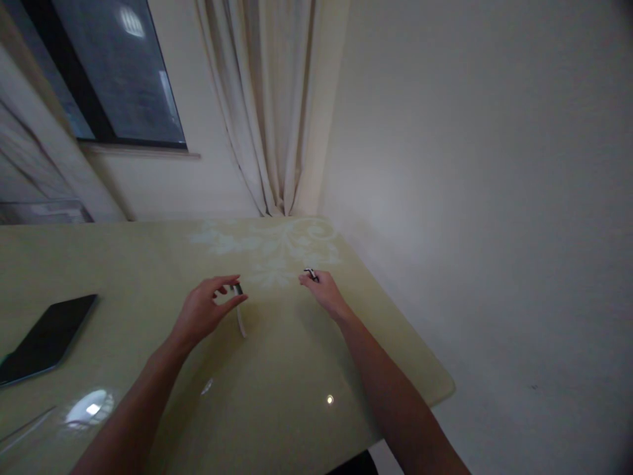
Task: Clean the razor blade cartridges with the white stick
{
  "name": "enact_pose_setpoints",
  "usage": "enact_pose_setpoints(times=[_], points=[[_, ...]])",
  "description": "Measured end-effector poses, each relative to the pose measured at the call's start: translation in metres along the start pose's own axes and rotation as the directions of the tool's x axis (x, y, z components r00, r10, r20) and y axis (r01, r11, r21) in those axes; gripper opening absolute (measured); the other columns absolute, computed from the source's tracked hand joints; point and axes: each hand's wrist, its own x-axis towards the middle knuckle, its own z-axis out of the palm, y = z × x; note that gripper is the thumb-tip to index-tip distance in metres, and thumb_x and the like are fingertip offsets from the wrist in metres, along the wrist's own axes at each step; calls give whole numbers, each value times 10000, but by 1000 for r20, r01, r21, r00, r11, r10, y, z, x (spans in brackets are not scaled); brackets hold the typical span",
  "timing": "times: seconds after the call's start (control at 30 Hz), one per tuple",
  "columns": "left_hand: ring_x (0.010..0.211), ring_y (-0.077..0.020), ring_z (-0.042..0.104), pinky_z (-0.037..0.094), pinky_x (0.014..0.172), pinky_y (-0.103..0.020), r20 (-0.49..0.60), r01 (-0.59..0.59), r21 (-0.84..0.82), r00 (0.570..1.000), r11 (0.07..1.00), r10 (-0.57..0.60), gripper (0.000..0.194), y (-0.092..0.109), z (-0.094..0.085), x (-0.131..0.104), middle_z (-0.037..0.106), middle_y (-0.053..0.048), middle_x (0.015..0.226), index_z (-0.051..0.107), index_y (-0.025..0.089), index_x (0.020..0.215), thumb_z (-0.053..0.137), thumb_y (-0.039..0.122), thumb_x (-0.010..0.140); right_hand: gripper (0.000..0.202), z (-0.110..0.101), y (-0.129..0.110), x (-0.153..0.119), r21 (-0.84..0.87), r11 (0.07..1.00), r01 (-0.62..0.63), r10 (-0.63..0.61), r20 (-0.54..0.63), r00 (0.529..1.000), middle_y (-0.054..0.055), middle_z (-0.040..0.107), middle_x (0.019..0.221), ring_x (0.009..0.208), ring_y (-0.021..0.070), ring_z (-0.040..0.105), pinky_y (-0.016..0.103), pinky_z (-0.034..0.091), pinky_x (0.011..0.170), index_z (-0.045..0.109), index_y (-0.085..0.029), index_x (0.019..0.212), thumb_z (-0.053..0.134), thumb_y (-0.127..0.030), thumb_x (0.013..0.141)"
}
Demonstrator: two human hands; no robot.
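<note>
Our left fingers (223,281) are pinching a small dark block (238,289) between thumb and fingertip, while the others are curling in behind it. Our left hand (200,307) is holding it just to the near left of the flower pattern (277,247). The block is looking short and stubby, mostly black or deep grey, with a paler stripe showing along its left side. A narrow white strip (241,323) is hanging below our thumb, on the near side of the flower pattern, bending slightly toward its lower end; we are not making out whether it is joining the block.

Our right hand (324,288) is closing around a little metal clip (310,273) at the near right of the flower pattern. The clip is showing a black, hooked top and a bright silvery edge, its lower part disappearing into our grip. Both things are looking too small for us to be reading finer detail.

The flower pattern is spreading pale across a glossy, yellowish table (277,396). A dark tablet (54,336) is lying well to its left, and a cream curtain (270,99) is hanging behind it.
</note>
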Motion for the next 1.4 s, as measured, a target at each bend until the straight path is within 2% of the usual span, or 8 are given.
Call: enact_pose_setpoints(times=[0.07, 0.2, 0.37, 0.6, 0.77, 0.97, 1.17, 1.4], points=[[794, -236, 684, 572, 775, -377, -31, -104, -59, 994, 993, 102, 558, 21, 18, 5, 803, -101, 1015, 757, 206, 1238, 727, 624, 870, 344, 17, -7, -7, 78, 997, 26, -31, 64, 997, -61, 433, 584, 569, 120, 402, 242, 288, 556, 734, -173, 813, 646, -496, 892], [836, -223, 689, 571, 766, -356, -12, -245, -125, 969, 962, 245, 537, 50, 47, 11, 808, -87, 1072, 689, 227, 1357, 758, 521, 913, 426, 33, -13, -19, 416, 907, -64, -39, 235, 971, -107, 344, 529, 471, 93, 274, 241, 214, 478, 721, -172, 870, 686, -597, 850], [866, -225, 681, 574, 805, -361, 11, -315, -123, 948, 941, 319, 496, 63, 62, 12, 801, -75, 1071, 651, 246, 1401, 752, 425, 949, 358, 26, -13, -22, 493, 865, -95, -15, 214, 977, -117, 355, 483, 437, 78, 249, 246, 176, 445, 693, -180, 809, 773, -528, 779], [880, -234, 692, 569, 875, -407, 50, -356, -115, 930, 927, 363, 542, 68, 58, 14, 780, -82, 1114, 644, 244, 1391, 785, 458, 915, 310, 21, -16, -23, 521, 848, -98, 10, 169, 986, -114, 357, 466, 426, 73, 234, 245, 166, 441, 664, -193, 755, 782, -480, 750], [836, -217, 676, 553, 813, -376, 104, -370, -173, 915, 913, 391, 298, 67, 55, 18, 767, -66, 1023, 741, 233, 1195, 746, 398, 947, 299, 20, -21, -29, 552, 824, -130, 21, 200, 980, -116, 359, 465, 424, 72, 242, 256, 140, 431, 667, -187, 768, 789, -459, 744], [806, -171, 645, 530, 696, -287, 208, -286, -364, 903, 886, 376, 331, 68, 48, 23, 735, -52, 1070, 752, 278, 1266, 752, 336, 940, 367, 16, -24, -32, 651, 729, -211, 2, 306, 952, -132, 337, 483, 421, 52, 198, 246, 100, 426, 708, -161, 831, 852, -472, 700], [780, -146, 643, 537, 698, -273, 191, -174, -545, 927, 820, 323, 363, 72, 50, 24, 725, -43, 1060, 775, 275, 1221, 833, 377, 878, 436, 15, -22, -32, 746, 613, -259, -43, 358, 933, -140, 332, 475, 416, 34, 181, 220, 91, 419, 718, -146, 842, 922, -495, 679], [763, -136, 637, 542, 688, -266, 198, -108, -587, 942, 802, 272, 364, 78, 50, 23, 714, -39, 1051, 782, 260, 1181, 867, 336, 835, 443, 18, -21, -33, 794, 550, -258, -57, 344, 937, -143, 330, 472, 413, 29, 174, 209, 96, 409, 715, -146, 843, 947, -491, 690]])
